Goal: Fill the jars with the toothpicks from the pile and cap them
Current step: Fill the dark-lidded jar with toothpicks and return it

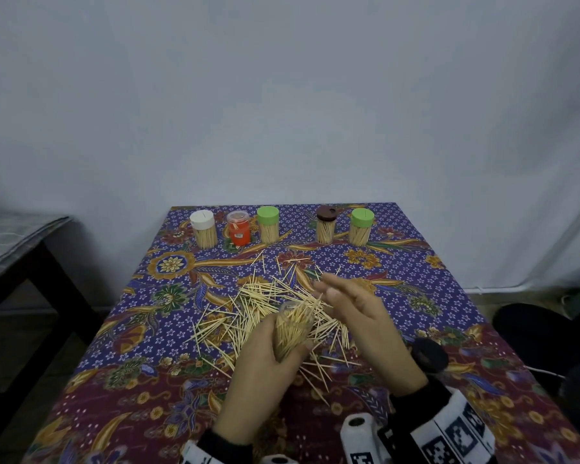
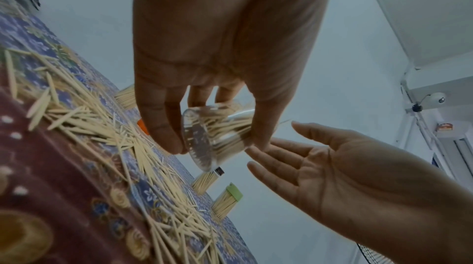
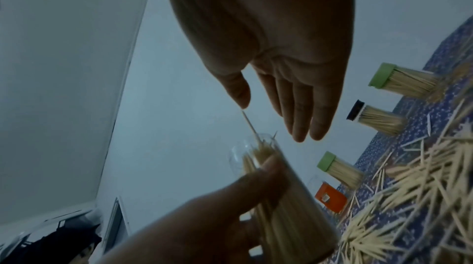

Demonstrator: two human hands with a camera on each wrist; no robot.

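Your left hand [image 1: 262,356] grips a clear plastic jar [image 1: 293,329], uncapped and packed with pale wooden toothpicks, at lower centre of the head view; your fingers hide much of its wall. Your right hand [image 1: 355,316] hovers just right of its mouth, fingers straight, holding nothing. Beneath lies the scattered toothpick pile [image 1: 258,296] on the patterned tablecloth [image 1: 121,380]. A black cap [image 1: 429,354] sits lower right, partly hidden by your wrist.

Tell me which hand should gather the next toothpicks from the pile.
Right. The right hand is open and holds nothing, just above the toothpick pile. The left hand has its grip around the uncapped clear jar, so it is probably best left steadying that.
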